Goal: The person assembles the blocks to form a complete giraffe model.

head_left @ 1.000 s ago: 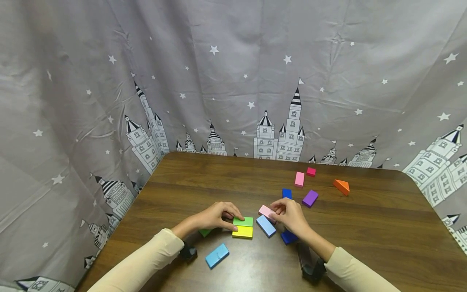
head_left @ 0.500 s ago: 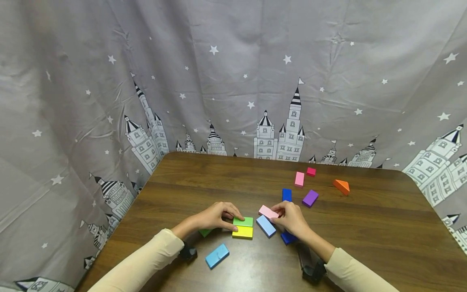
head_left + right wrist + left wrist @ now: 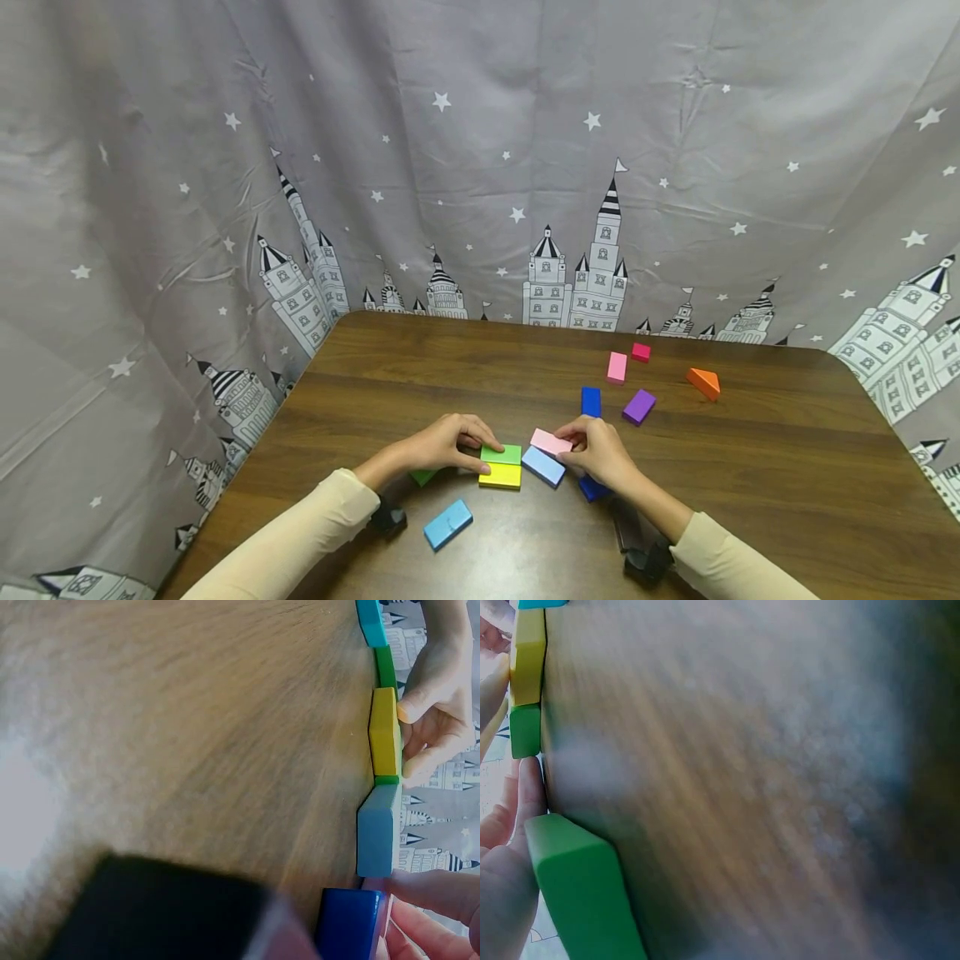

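A light green block [image 3: 504, 454] and a yellow block [image 3: 500, 477] lie side by side on the table. My left hand [image 3: 442, 442] holds this pair at its left end, thumb at the yellow one, index finger at the green one. Just right of them lies a light blue block [image 3: 543, 467], slanted. My right hand [image 3: 603, 454] pinches the right end of a pale pink block [image 3: 550, 442], which lies along the far side of the light blue block. Partly hidden under the right hand is a dark blue block [image 3: 592, 488]. Another green block [image 3: 585, 892] lies beneath the left wrist.
A sky blue block [image 3: 447, 525] lies nearer the front. Beyond the right hand are a blue block [image 3: 591, 402], a purple block [image 3: 639, 407], a pink block [image 3: 617, 367], a red block [image 3: 641, 352] and an orange triangular block [image 3: 703, 383]. A curtain [image 3: 480, 167] hangs behind the table.
The right hand has turned the pale pink block slightly and brought it against the light blue block. The light blue block has shifted a little left. My left hand has stayed in place.
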`<act>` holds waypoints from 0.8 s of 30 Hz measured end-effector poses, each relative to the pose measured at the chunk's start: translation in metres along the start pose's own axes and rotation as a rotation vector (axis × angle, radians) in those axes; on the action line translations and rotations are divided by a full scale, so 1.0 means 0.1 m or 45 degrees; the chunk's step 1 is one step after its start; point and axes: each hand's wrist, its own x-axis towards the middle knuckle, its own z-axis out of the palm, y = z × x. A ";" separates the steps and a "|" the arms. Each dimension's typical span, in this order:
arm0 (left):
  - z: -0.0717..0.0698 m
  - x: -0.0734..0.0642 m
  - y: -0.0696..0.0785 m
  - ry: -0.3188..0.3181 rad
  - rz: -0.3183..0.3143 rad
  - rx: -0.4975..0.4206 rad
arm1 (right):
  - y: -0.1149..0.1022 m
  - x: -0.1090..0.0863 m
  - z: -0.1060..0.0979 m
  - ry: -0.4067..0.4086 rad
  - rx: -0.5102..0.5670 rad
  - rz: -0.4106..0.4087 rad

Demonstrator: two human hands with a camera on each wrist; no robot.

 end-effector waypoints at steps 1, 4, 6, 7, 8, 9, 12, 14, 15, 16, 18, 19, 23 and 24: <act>0.00 0.00 0.00 0.000 -0.001 0.000 | 0.00 0.00 0.00 -0.011 0.006 -0.003; 0.00 0.00 0.00 0.001 -0.005 -0.005 | 0.00 -0.01 -0.01 -0.043 0.023 -0.007; 0.00 0.00 0.00 0.002 -0.008 -0.007 | 0.00 -0.01 -0.02 -0.060 0.029 -0.009; 0.00 0.00 0.01 0.003 -0.008 -0.007 | 0.00 -0.01 -0.02 -0.068 0.033 -0.009; 0.00 0.00 0.01 0.003 -0.008 -0.007 | 0.00 -0.01 -0.02 -0.075 0.034 -0.012; 0.00 0.00 0.01 0.003 -0.008 -0.005 | 0.00 0.00 -0.02 -0.080 0.033 -0.016; 0.00 0.00 0.01 0.003 -0.007 0.000 | 0.01 0.00 -0.02 -0.099 0.034 -0.037; 0.00 0.00 0.01 0.005 -0.002 0.002 | 0.01 0.01 -0.02 -0.108 0.026 -0.054; 0.00 0.00 0.02 0.007 0.000 0.003 | 0.02 0.01 -0.03 -0.114 0.025 -0.059; 0.00 0.00 0.02 0.008 0.004 0.004 | 0.02 0.02 -0.03 -0.119 0.021 -0.063; 0.00 0.00 0.02 0.011 0.008 0.006 | 0.02 0.02 -0.03 -0.126 0.016 -0.070; 0.00 -0.01 0.02 0.012 0.009 0.008 | 0.02 0.02 -0.03 -0.128 0.014 -0.072; 0.00 -0.01 0.02 0.011 0.008 0.010 | 0.02 0.03 -0.04 -0.137 0.013 -0.092; 0.00 -0.01 0.02 0.009 0.008 0.008 | 0.03 0.03 -0.04 -0.139 0.014 -0.093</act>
